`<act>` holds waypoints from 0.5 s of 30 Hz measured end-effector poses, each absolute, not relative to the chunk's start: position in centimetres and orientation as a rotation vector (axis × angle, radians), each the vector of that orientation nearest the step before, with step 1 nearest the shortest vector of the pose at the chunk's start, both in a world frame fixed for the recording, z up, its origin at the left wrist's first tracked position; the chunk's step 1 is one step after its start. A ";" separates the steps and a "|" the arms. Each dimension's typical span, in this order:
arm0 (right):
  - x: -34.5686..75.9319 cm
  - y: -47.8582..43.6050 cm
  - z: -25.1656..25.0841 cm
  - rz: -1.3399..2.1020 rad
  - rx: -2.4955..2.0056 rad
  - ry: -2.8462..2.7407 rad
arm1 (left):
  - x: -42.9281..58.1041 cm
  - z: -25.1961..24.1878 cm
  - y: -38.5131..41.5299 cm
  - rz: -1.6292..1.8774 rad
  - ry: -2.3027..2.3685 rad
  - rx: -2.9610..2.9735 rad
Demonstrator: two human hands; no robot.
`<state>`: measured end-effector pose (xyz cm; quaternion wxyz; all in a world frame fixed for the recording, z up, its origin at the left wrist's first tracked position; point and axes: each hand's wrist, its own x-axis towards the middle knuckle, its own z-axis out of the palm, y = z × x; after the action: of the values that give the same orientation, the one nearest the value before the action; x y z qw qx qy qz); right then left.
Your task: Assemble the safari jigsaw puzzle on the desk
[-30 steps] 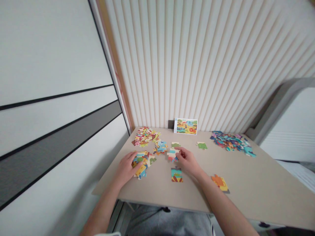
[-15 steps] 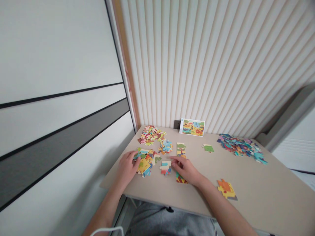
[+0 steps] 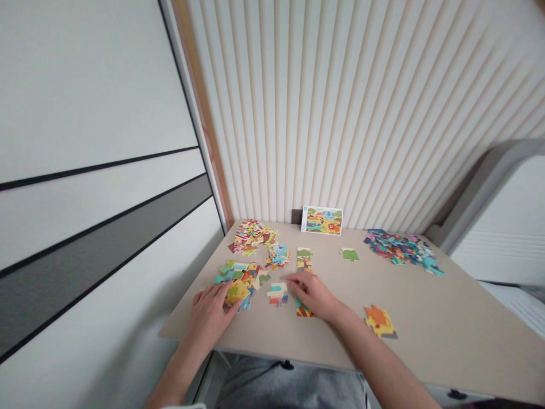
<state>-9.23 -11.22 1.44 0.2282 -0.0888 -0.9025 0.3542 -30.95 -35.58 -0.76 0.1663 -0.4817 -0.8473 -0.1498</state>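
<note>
My left hand point(image 3: 208, 315) lies flat and open near the table's front left edge, its fingertips touching a heap of colourful puzzle pieces point(image 3: 239, 279). My right hand point(image 3: 313, 295) rests open on the beige table point(image 3: 426, 318), fingers stretched left toward a small white, blue and red piece point(image 3: 276, 293). It partly covers an orange and blue piece point(image 3: 303, 309). A joined tree piece point(image 3: 304, 258) lies just beyond the right hand.
A reference picture card point(image 3: 321, 220) leans on the ribbed wall. More piece heaps lie at back left point(image 3: 251, 236), middle point(image 3: 277, 255) and back right point(image 3: 402, 250). A green piece point(image 3: 350, 254) and an orange-yellow piece point(image 3: 380, 321) lie alone.
My right hand slid the small white, blue and red piece toward me and to the left, and let it lie. My left hand drew back toward the table's front edge.
</note>
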 end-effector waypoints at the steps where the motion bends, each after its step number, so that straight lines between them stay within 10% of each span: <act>1: -9.2 -11.2 1.5 0.965 -0.236 -2.490 | -31.0 -0.6 -35.7 -0.417 -2.387 -1.369; 15: -8.8 -12.2 2.8 1.137 -0.114 -2.502 | -26.6 2.0 -34.0 -0.620 -2.092 -1.646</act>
<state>-8.77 -12.16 2.84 0.1945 -0.0406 -0.8923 0.4054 -26.60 -34.01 2.00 0.2027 -0.5896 -0.7496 -0.2222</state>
